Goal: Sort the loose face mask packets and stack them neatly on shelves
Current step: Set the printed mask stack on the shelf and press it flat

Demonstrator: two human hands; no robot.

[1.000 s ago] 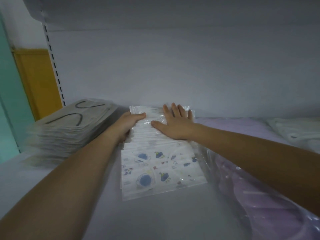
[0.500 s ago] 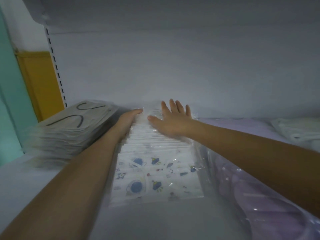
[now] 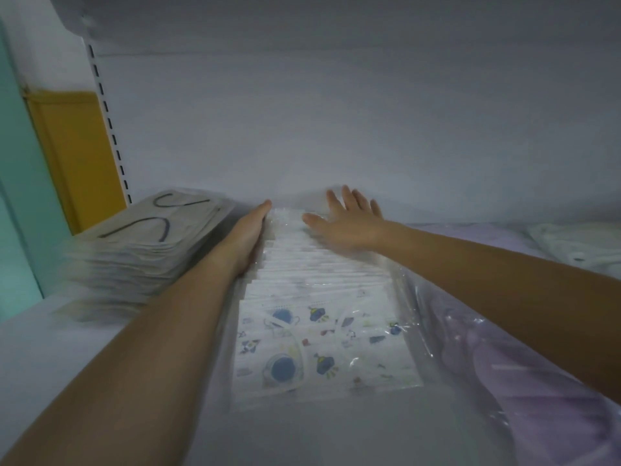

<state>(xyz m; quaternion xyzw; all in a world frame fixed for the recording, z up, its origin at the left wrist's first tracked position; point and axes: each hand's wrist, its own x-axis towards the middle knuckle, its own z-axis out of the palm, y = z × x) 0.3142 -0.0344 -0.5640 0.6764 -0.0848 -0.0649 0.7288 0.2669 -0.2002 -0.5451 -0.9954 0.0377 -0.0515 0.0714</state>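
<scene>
A fanned row of printed face mask packets [image 3: 322, 334] lies on the white shelf [image 3: 50, 358] at the centre of the frame, running back toward the rear wall. The left hand [image 3: 250, 230] lies flat along the row's left edge, fingers straight. The right hand [image 3: 346, 220] rests open on the far end of the row, fingers spread. A blurred stack of grey packets [image 3: 141, 243] sits at the left, and purple packets [image 3: 524, 375] lie at the lower right.
</scene>
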